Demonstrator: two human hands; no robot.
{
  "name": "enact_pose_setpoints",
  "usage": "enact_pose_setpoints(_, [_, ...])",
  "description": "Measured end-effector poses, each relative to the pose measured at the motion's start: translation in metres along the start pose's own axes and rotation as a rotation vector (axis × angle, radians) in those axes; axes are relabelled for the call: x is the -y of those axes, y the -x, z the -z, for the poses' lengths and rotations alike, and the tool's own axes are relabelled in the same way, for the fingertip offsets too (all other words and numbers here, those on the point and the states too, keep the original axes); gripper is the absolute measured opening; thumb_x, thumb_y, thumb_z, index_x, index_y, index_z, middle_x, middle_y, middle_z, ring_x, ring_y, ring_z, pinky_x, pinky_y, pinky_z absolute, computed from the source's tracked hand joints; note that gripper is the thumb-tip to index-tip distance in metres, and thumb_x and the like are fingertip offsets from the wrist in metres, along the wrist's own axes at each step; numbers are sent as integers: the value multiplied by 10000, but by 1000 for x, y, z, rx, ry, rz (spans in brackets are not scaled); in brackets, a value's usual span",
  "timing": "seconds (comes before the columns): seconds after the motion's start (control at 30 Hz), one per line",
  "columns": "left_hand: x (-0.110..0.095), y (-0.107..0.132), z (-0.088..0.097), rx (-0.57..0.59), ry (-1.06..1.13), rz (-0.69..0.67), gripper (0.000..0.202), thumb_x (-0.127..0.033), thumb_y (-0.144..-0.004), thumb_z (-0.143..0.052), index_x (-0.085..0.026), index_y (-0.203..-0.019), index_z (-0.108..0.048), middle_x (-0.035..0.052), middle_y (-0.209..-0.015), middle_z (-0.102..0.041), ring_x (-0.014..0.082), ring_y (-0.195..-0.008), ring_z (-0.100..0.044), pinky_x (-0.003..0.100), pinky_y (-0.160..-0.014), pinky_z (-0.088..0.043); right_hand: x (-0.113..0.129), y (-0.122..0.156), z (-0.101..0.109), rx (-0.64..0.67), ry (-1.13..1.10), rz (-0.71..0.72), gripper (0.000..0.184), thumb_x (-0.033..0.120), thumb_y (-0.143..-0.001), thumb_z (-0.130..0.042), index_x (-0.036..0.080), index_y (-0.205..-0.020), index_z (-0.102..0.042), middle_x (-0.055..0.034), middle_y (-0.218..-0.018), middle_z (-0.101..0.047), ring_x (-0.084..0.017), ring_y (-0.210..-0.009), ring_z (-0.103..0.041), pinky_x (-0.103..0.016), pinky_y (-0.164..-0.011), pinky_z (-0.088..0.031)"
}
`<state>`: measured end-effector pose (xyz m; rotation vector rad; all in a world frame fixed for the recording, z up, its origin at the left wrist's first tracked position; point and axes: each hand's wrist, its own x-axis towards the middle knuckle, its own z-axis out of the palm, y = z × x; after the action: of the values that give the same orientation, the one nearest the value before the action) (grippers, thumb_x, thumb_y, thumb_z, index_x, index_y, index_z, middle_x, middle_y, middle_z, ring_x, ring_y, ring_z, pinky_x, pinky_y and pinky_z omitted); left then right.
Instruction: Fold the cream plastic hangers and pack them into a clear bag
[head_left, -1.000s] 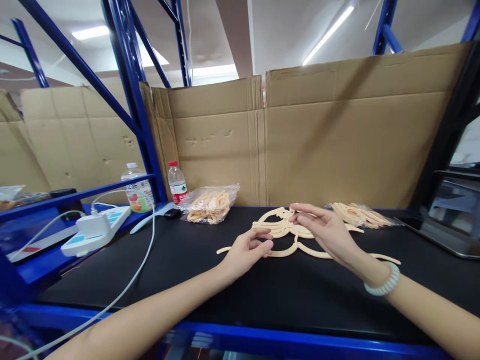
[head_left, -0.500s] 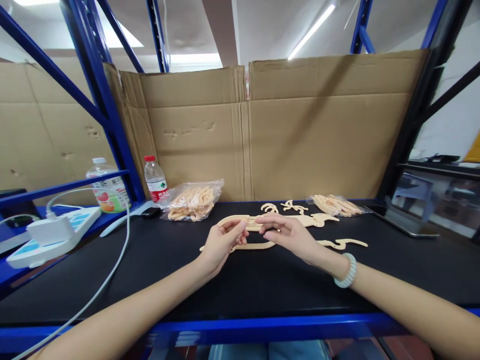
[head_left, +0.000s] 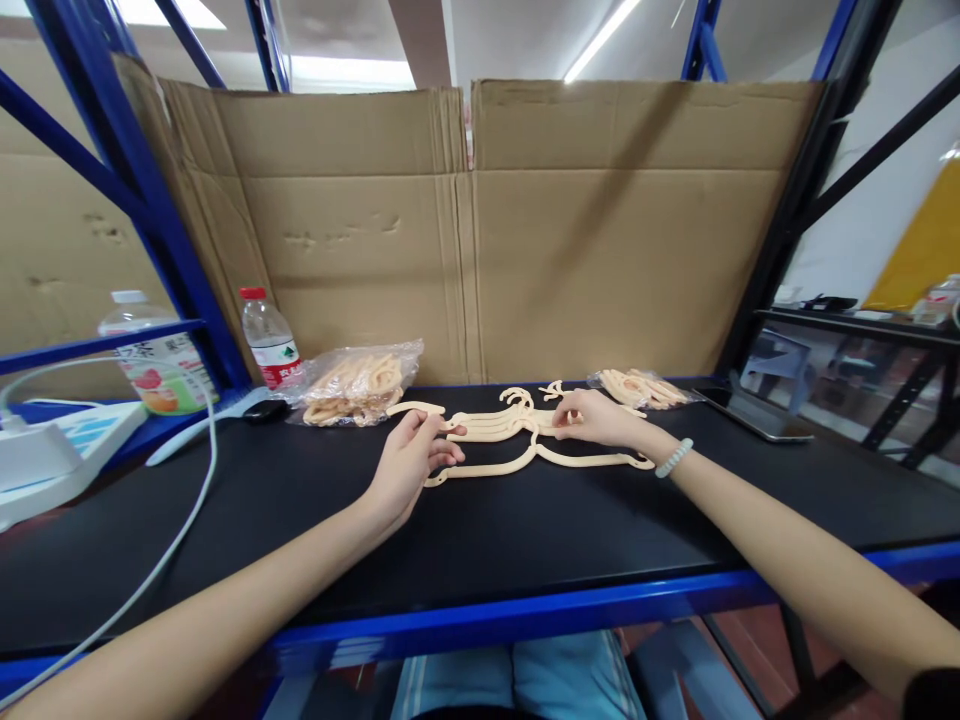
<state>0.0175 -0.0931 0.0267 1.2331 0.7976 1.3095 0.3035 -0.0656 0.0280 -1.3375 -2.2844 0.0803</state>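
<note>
Several cream plastic hangers lie in a loose stack on the black shelf top. My left hand pinches the left ends of the hangers, fingers curled round them. My right hand rests on the right side of the stack, fingers closed on a hanger arm. A pale bead bracelet sits on my right wrist.
A clear bag of cream parts lies at the back left, another bag at the back right. Two bottles, a power strip with a white cable, cardboard walls and a tablet surround the work area.
My hands have moved apart along the hangers, the left to the left ends and the right to the right side. The view has tilted down and shifted right.
</note>
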Motion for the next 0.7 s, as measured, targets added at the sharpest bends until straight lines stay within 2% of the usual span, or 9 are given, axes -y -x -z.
enact_pose_setpoints(0.13, [-1, -2, 2, -1, -37, 2, 363, -402, -694, -680, -164, -836, -447, 19, -679, -645, 105, -506, -585, 195, -513, -418, -4, -3, -14, 33, 35, -11, 61, 173, -728, -688, 151, -674, -670, -21, -667, -643, -146, -612, -564, -240, -577, -386])
enact_pose_setpoints(0.3, [-3, -2, 4, 0, -50, -25, 372, -382, -666, -711, -154, -836, -470, 18, -673, -638, 101, -551, -587, 200, -563, -448, -1, -7, -16, -124, 49, -10, 96, 178, -782, -634, 156, -689, -633, -28, -710, -639, -155, -668, -574, -244, -615, -396])
enact_pose_setpoints(0.43, [-5, -1, 2, 15, -60, -5, 356, -355, -654, -733, -140, -813, -497, 21, -686, -635, 85, -592, -577, 184, -603, -453, -3, -10, -13, -257, 108, 8, 55, 179, -817, -604, 157, -767, -599, -44, -766, -639, -167, -698, -582, -255, -637, -409])
enact_pose_setpoints(0.57, [-5, -1, 3, 28, -45, -9, 360, -281, -614, -776, -142, -812, -510, -16, -655, -591, 69, -596, -543, 157, -590, -437, -9, -13, -11, -348, 25, -12, 25, 189, -834, -589, 172, -851, -582, -35, -786, -649, -172, -706, -599, -265, -647, -433])
enact_pose_setpoints(0.7, [-3, -3, 5, 29, 6, 29, 349, -249, -603, -786, -128, -813, -536, -19, -662, -568, 68, -602, -534, 156, -587, -437, -6, -9, 1, -400, -74, 98, 172, 183, -844, -562, 174, -1015, -567, -60, -903, -639, -183, -809, -593, -292, -737, -448])
